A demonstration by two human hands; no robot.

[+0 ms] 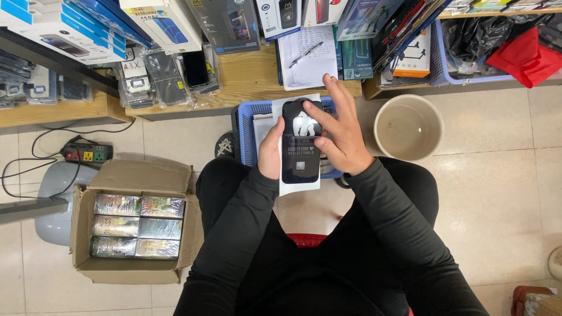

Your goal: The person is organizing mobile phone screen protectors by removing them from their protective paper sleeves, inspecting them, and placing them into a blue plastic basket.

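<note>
clearly held in the air over the lap, above a blue plastic basket (pixel 247 137) on the floor: a black phone-shaped screen protector pack (pixel 300 143) backed by a white card (pixel 300 186). left hand (pixel 270 153) cupped along the left edge, thumb side up, grip closed lightly on pack and card together. right hand (pixel 339 136) laid over the right edge, wrist bent inward, fingers (pixel 331 96) spread and pointing up past the top corner, thumb pressed on the dark face; grip grasping the same pack, though hard to tell how firmly.

likely risk: slipping of the white card out from behind the pack, since pinched only at the sides. possible too: a smudge or a bend from thumb pressure on the face. if dropped, probably down into the basket or onto the tiled floor.

nearby: an open cardboard box (pixel 133 222) of shiny packets at the left, a beige bucket (pixel 408 127) at the right, a wooden table (pixel 252 79) ahead loaded with boxed goods.
</note>
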